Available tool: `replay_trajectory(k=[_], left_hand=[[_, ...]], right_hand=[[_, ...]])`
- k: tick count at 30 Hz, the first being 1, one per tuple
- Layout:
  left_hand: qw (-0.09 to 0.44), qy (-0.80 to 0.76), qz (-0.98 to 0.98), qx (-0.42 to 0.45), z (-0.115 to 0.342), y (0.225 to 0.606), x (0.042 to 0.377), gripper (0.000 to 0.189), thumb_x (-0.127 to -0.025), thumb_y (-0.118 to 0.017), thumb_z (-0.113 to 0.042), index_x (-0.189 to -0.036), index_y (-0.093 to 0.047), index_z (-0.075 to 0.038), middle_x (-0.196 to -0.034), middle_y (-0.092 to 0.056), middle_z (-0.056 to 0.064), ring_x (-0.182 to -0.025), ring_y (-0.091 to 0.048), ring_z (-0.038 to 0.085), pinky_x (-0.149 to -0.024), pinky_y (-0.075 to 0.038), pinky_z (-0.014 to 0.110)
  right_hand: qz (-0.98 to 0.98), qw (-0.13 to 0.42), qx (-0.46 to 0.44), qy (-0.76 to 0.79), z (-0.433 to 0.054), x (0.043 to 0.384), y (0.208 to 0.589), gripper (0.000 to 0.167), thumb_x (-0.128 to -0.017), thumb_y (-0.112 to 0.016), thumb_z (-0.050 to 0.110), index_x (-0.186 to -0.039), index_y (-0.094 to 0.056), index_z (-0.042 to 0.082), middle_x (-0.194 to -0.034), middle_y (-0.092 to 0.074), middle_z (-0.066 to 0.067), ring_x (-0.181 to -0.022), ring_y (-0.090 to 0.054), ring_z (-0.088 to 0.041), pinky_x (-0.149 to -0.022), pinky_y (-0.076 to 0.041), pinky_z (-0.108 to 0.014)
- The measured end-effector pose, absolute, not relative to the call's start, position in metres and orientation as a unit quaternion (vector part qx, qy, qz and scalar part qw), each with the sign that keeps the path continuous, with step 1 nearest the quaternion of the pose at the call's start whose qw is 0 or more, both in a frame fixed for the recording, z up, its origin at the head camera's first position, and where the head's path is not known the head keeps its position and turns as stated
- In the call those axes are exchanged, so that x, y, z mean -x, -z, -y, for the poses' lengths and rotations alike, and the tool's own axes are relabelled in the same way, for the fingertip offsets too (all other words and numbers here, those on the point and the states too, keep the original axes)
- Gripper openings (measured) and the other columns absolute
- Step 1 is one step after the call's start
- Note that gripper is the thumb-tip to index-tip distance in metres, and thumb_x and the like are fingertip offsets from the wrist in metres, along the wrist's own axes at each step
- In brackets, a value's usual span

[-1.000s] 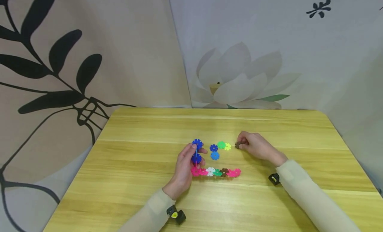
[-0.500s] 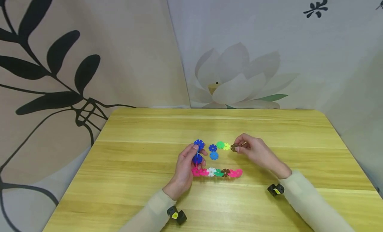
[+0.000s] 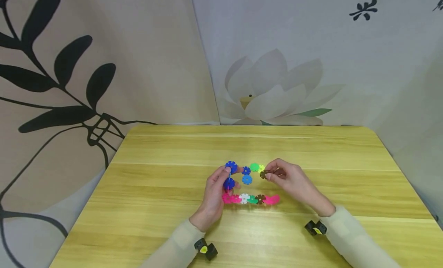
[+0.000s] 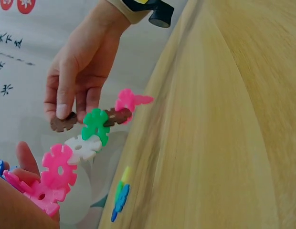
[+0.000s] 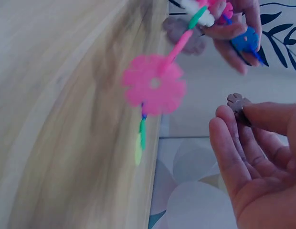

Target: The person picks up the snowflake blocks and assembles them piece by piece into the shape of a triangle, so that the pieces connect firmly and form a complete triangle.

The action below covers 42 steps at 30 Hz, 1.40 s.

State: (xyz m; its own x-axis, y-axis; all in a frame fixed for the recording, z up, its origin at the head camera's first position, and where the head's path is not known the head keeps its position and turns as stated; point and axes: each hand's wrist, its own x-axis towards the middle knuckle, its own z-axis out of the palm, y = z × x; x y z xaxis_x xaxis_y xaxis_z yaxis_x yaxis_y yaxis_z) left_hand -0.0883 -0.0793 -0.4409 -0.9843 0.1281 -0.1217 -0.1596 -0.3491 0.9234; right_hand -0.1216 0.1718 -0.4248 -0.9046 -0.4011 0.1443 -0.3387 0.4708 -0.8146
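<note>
My left hand [image 3: 212, 197] grips a chain of notched snowflake discs by its blue part [image 3: 229, 183], thumb on the near face. From there the chain bends and runs right through pink, white [image 3: 244, 198], green [image 3: 252, 199] and brown discs to a pink end [image 3: 273, 199], raised above the table in the left wrist view. Between thumb and fingertips, my right hand [image 3: 294, 183] pinches a loose brown disc [image 3: 263, 174], separate from the chain. That brown disc [image 5: 236, 101] shows its notched edge in the right wrist view.
Behind the chain, loose discs lie on the wooden table [image 3: 166, 206]: dark blue [image 3: 246, 170], light blue [image 3: 247, 179], green [image 3: 254, 167] and yellow [image 3: 262, 168], the last partly overlapped by the right hand's disc. A patterned wall [image 3: 166, 68] rises behind the table's far edge.
My right hand has carried the brown disc leftward and slightly nearer to me, toward the left hand. The left hand keeps its grip on the chain, almost in place.
</note>
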Motion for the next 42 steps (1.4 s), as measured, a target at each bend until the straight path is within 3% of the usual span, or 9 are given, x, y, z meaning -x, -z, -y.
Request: replay_trajectory(k=[2,9,13,22,30,36,42], left_hand=[[0.086,-0.817,-0.570,0.009,0.079,0.441,0.088,0.040,-0.109,-0.052,-0.037,-0.131,-0.066,-0.006,-0.117,-0.074,0.001,-0.071,-0.063,0.007,-0.052,-0.044,0.016],[0.076,-0.820,-0.567,0.018,0.077,0.439,0.088,0.037,-0.108,-0.057,-0.032,-0.124,-0.070,-0.002,-0.085,-0.071,0.002,-0.062,-0.055,0.007,-0.052,-0.045,0.017],[0.074,-0.821,-0.565,0.026,0.076,0.439,0.088,0.034,-0.107,-0.059,-0.030,-0.118,-0.071,0.000,-0.084,-0.070,0.003,-0.061,-0.054,0.008,-0.052,-0.045,0.018],[0.076,-0.818,-0.570,0.029,0.074,0.438,0.089,0.024,-0.108,-0.058,-0.027,-0.104,-0.073,-0.008,-0.087,-0.067,0.005,-0.065,-0.055,0.008,-0.053,-0.047,0.018],[0.081,-0.814,-0.574,0.026,0.073,0.439,0.088,0.032,-0.109,-0.055,-0.026,-0.119,-0.069,0.001,-0.087,-0.066,0.004,-0.065,-0.055,0.009,-0.054,-0.046,0.018],[0.094,-0.816,-0.570,0.012,0.073,0.439,0.089,0.038,-0.111,-0.050,-0.024,-0.147,-0.059,-0.015,-0.094,-0.063,0.001,-0.076,-0.060,0.011,-0.057,-0.045,0.018],[0.095,-0.825,-0.558,0.004,0.073,0.438,0.089,0.041,-0.110,-0.052,-0.025,-0.150,-0.056,-0.019,-0.095,-0.062,0.003,-0.076,-0.060,0.010,-0.056,-0.044,0.017]], right_hand=[[-0.852,0.034,0.217,0.475,-0.169,0.120,0.423,0.011,-0.098,-0.071,0.005,-0.108,-0.067,0.007,-0.096,-0.073,0.001,-0.090,-0.071,-0.016,-0.080,-0.061,-0.030],[-0.836,0.028,0.219,0.503,-0.153,0.117,0.410,0.010,-0.097,-0.071,0.004,-0.105,-0.068,0.008,-0.099,-0.074,-0.003,-0.094,-0.074,-0.021,-0.079,-0.061,-0.029],[-0.838,0.019,0.222,0.499,-0.146,0.116,0.404,0.009,-0.096,-0.072,0.005,-0.104,-0.068,0.009,-0.099,-0.074,-0.002,-0.092,-0.074,-0.019,-0.078,-0.062,-0.028],[-0.830,-0.016,0.249,0.499,-0.133,0.119,0.402,0.009,-0.095,-0.073,0.001,-0.101,-0.070,0.007,-0.098,-0.074,-0.003,-0.089,-0.073,-0.016,-0.078,-0.062,-0.028],[-0.845,-0.073,0.281,0.448,-0.123,0.118,0.402,0.014,-0.092,-0.077,0.000,-0.101,-0.070,0.008,-0.097,-0.072,0.001,-0.088,-0.071,-0.013,-0.079,-0.062,-0.031],[-0.854,-0.112,0.301,0.409,-0.119,0.116,0.400,0.015,-0.090,-0.079,0.001,-0.101,-0.071,0.008,-0.096,-0.070,0.003,-0.088,-0.071,-0.011,-0.080,-0.061,-0.031],[-0.839,-0.189,0.358,0.363,-0.116,0.116,0.403,0.021,-0.084,-0.082,-0.006,-0.097,-0.070,0.006,-0.092,-0.070,0.000,-0.083,-0.071,-0.012,-0.072,-0.061,-0.027]])
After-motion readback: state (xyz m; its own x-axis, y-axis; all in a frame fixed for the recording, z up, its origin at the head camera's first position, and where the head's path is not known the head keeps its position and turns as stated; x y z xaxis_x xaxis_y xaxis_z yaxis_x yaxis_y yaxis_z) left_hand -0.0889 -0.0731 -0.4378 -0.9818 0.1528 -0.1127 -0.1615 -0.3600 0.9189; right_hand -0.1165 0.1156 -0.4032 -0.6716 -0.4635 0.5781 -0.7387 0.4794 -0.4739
